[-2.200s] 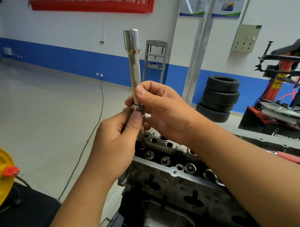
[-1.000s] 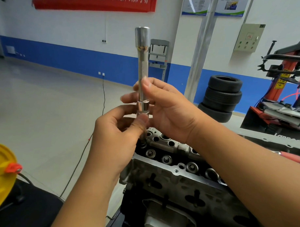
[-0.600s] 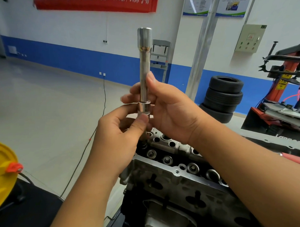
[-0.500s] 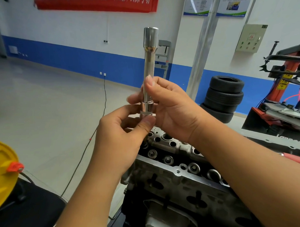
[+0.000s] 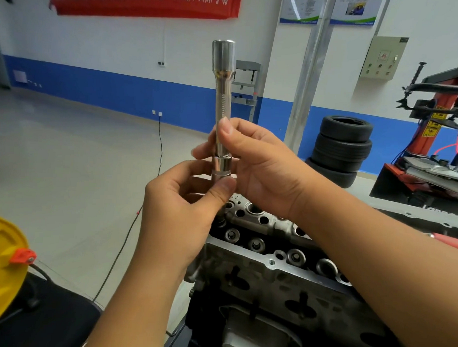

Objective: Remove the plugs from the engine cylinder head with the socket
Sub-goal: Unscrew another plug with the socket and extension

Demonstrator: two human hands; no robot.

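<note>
Both hands' fingers (image 5: pixel 225 127) pinch the upright, polished steel socket extension (image 5: pixel 223 108), likely stiff, heavy and slippery; the knurled band offers grip.

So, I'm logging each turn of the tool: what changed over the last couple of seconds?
The socket extension went from leaning left to upright, and the right hand shifted its pinch slightly along the shaft. The left hand kept its thumb and fingers on the socket below. The tool's lower end stayed over the same corner of the cylinder head; the tyres did not move.
</note>
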